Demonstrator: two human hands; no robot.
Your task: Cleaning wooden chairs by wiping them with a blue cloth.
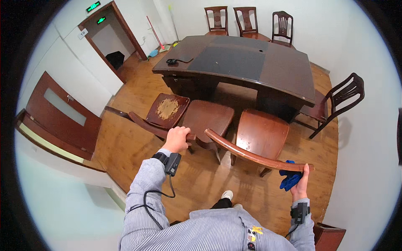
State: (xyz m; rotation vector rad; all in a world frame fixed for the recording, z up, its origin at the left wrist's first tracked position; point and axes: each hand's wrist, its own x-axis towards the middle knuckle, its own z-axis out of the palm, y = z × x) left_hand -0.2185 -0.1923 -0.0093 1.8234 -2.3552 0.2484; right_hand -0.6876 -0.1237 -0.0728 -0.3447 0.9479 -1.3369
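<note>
My left hand (176,139) grips the right end of the wooden top rail (147,125) on the middle chair's back. That chair's brown seat (209,117) faces the desk. My right hand (301,185) holds a bunched blue cloth (290,180) under the right end of another chair's curved top rail (245,152), with the thumb up by the rail's end. The reddish-brown seat (262,131) of this right-hand chair lies beyond its rail. To the left is a chair whose seat (168,108) has a large worn, peeled patch.
A large dark wooden desk (232,59) stands beyond the chairs, with a black corded device (172,61) on it. Another chair (345,94) stands by the right wall. Several chairs line the back wall. A brown box-like object (329,237) sits at lower right. Doors are at left.
</note>
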